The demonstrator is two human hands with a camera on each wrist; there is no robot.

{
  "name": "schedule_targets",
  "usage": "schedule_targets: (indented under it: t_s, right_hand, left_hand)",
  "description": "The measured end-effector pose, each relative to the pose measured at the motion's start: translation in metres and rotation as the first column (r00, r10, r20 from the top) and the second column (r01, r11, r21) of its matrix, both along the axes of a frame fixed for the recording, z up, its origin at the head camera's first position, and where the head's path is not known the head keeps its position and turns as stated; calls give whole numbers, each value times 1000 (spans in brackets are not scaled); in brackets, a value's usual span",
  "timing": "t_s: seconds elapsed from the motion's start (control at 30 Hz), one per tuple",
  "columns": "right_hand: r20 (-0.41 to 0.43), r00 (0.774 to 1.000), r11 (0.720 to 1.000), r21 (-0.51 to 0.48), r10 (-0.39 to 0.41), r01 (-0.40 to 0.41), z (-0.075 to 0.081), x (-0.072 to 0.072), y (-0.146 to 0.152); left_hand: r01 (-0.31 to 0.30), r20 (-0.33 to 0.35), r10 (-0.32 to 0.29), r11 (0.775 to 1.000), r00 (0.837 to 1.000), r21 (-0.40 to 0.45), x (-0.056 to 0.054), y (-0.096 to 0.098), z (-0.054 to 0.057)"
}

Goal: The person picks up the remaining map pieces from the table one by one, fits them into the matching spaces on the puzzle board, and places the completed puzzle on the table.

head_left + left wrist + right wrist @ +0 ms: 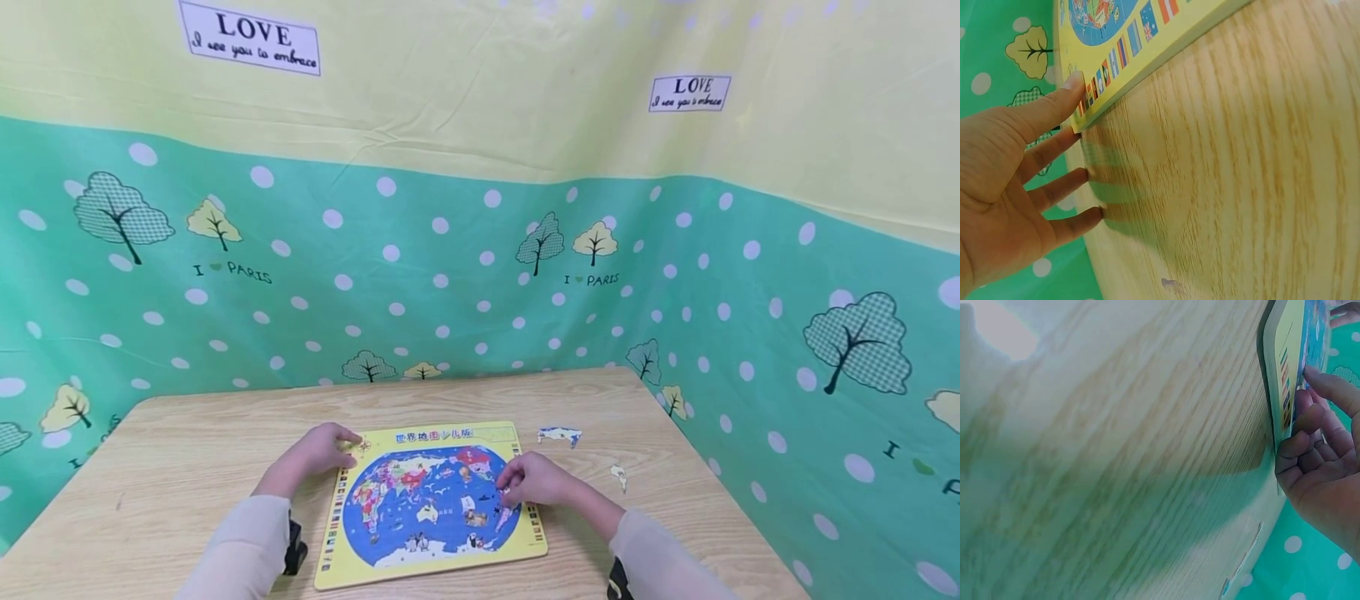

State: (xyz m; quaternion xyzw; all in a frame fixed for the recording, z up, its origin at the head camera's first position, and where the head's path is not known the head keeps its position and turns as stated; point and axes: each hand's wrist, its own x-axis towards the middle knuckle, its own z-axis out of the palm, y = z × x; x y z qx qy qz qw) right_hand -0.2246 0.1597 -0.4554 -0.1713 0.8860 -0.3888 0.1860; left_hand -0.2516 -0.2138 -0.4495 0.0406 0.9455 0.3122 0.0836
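Yellow-bordered world-map puzzle board [517, 550] lies on wood-grain surface [187, 467], left hand [324, 448] touching far-left corner, fingers loosely extended; pink tapering South America shape [502, 520] just wearer-side of right hand's [536, 479] curled fingers (nearer hand; can't tell if they grasp anything), long axis running toward wearer

Everything is carried by a wooden table [172, 467] with a pale, streaked grain and rounded far corners. A yellow-bordered world-map puzzle board [442, 533] is laid flat on it, slightly turned. To the board's right, two loose pieces are set apart: a white-and-blue map piece [559, 434] near its far corner, and a smaller, whitish map piece [618, 475] nearer the front.
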Motion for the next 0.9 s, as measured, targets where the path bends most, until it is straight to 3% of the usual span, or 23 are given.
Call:
schedule_targets:
  t_s: [0.37,0.9]
  right_hand:
    - [-20,1000,1000,21,-5,5,5,-1,6]
    - [-113,991,996,38,-76,80,21,-11,48]
  left_hand:
    - [-3,-2,3,1000,1000,5,-1,-1,-3]
    - [-3,-16,3,1000,1000,5,-1,-1,-4]
